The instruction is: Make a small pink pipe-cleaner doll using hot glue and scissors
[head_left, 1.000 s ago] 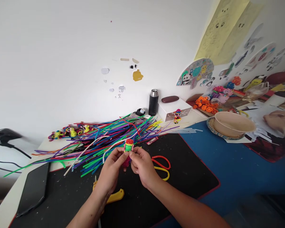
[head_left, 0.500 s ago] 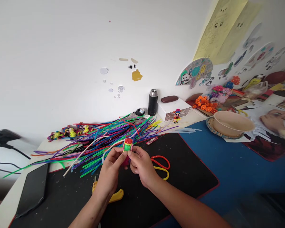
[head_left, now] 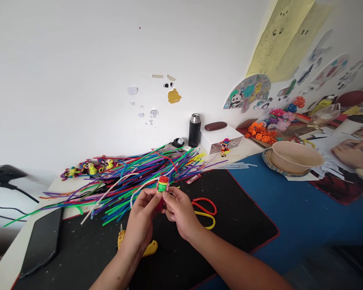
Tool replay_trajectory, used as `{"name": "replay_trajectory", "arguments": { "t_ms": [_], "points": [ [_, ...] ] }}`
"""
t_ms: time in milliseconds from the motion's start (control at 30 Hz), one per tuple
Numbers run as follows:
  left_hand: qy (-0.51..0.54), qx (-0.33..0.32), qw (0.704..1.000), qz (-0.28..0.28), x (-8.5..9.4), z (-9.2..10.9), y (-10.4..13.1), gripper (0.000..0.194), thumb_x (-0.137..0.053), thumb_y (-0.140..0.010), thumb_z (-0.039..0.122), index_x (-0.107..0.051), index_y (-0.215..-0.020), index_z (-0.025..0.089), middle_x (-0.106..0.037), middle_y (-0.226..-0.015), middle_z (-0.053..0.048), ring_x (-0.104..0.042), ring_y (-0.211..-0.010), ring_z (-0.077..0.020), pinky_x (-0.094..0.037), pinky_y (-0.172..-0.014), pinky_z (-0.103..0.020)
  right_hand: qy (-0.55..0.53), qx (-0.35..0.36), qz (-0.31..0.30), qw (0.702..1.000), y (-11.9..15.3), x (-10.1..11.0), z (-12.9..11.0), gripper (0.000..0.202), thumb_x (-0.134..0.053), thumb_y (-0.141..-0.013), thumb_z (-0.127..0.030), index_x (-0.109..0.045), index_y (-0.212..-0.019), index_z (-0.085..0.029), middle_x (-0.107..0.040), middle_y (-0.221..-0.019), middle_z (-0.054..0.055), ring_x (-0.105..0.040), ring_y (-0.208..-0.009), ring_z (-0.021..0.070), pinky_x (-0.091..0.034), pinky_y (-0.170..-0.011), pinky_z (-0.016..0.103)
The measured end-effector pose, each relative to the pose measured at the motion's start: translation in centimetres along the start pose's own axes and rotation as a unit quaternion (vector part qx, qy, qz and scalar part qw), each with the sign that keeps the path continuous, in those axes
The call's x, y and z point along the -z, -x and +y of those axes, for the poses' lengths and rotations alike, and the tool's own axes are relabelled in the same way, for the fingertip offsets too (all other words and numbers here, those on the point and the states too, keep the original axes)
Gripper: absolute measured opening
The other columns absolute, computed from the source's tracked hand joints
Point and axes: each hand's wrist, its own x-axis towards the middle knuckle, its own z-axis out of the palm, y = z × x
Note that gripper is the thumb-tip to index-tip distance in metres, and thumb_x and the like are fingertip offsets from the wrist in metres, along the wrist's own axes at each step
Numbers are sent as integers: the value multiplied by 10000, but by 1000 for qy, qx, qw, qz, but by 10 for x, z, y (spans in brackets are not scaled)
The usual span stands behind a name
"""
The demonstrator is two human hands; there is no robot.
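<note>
A small pipe-cleaner figure (head_left: 162, 186), banded red, yellow and green with pink at its sides, is held upright over the black mat. My left hand (head_left: 142, 215) pinches it from the left, and my right hand (head_left: 181, 209) grips it from the right; both thumbs meet at its lower front. The fingers hide its lower part, where some dark pink shows. Under my left wrist lies a yellow-handled tool (head_left: 150, 248), partly covered. Beyond my right hand are scissors with one red and one yellow handle loop (head_left: 205, 206), their blades out of sight.
Many coloured pipe cleaners (head_left: 145, 173) spread behind my hands. Finished dolls (head_left: 90, 166) lie at the left, and another doll (head_left: 225, 148) stands by a white box (head_left: 214, 139). A black flask (head_left: 195, 131), a bowl (head_left: 297, 157), a phone (head_left: 42, 241) and another person's hands (head_left: 351, 153) are around.
My hands and the figure hold nearly the same place. My left forearm has shifted slightly, and the other person's hands at the right have moved a little.
</note>
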Motion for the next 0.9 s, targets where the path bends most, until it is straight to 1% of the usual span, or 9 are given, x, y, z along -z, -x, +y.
{"name": "replay_trajectory", "arguments": {
  "t_ms": [233,367,500,600,667,767,833,900],
  "points": [
    [10,0,1000,-4,3,-3,1,376,-974,-687,402,-727,-870,185,-711,-863,-11,-643,-716,-148,-572,-565,-232,0,-2,14,1000,1,-2,0,543,-912,-705,-592,-680,-972,-180,-332,-521,-150,-150,-438,37,-126,-407,200],
    [15,1,1000,-4,1,-4,0,371,-973,-687,399,-727,-859,181,-712,-864,-13,-642,-696,-142,-573,-559,-231,1,-3,22,1000,0,-1,1,565,-915,-696,-599,-676,-977,-170,-374,-532,-141,-182,-433,31,-145,-405,194],
    [18,-2,1000,12,-1,-3,0,395,-993,-645,399,-742,-859,182,-731,-899,-23,-671,-741,-160,-593,-589,-243,1,1,28,1000,-1,0,4,595,-917,-694,-590,-656,-1020,-166,-459,-558,-120,-233,-415,29,-118,-393,193],
    [20,4,1000,19,-1,-3,-1,416,-1012,-600,396,-759,-846,176,-744,-892,-26,-687,-743,-160,-599,-625,-251,-2,0,32,999,0,0,7,590,-916,-696,-587,-637,-1014,-174,-474,-560,-118,-232,-412,28,-112,-391,191],
    [20,5,1000,22,0,-4,-2,424,-1014,-590,406,-766,-841,171,-748,-864,-23,-679,-702,-147,-590,-629,-249,-4,-1,35,999,1,0,8,581,-908,-706,-599,-632,-997,-179,-464,-559,-120,-222,-416,28,-121,-391,190],
    [16,0,999,31,1,-4,-4,424,-1007,-599,426,-768,-842,172,-734,-779,-8,-655,-639,-134,-562,-618,-245,4,11,50,999,3,1,11,555,-881,-738,-626,-636,-970,-186,-402,-539,-133,-218,-425,37,-140,-393,188],
    [13,-3,999,39,3,-4,-7,417,-998,-610,438,-770,-838,174,-724,-741,-5,-653,-641,-140,-547,-622,-243,15,30,57,998,5,3,12,529,-855,-771,-637,-641,-959,-191,-359,-533,-139,-220,-429,45,-150,-394,188],
    [16,-5,999,45,4,-5,-9,404,-991,-620,444,-770,-821,172,-723,-733,-10,-653,-656,-144,-535,-628,-239,29,52,49,997,8,4,13,500,-830,-808,-633,-654,-967,-192,-342,-537,-138,-221,-430,49,-160,-392,191]
  ]
}}
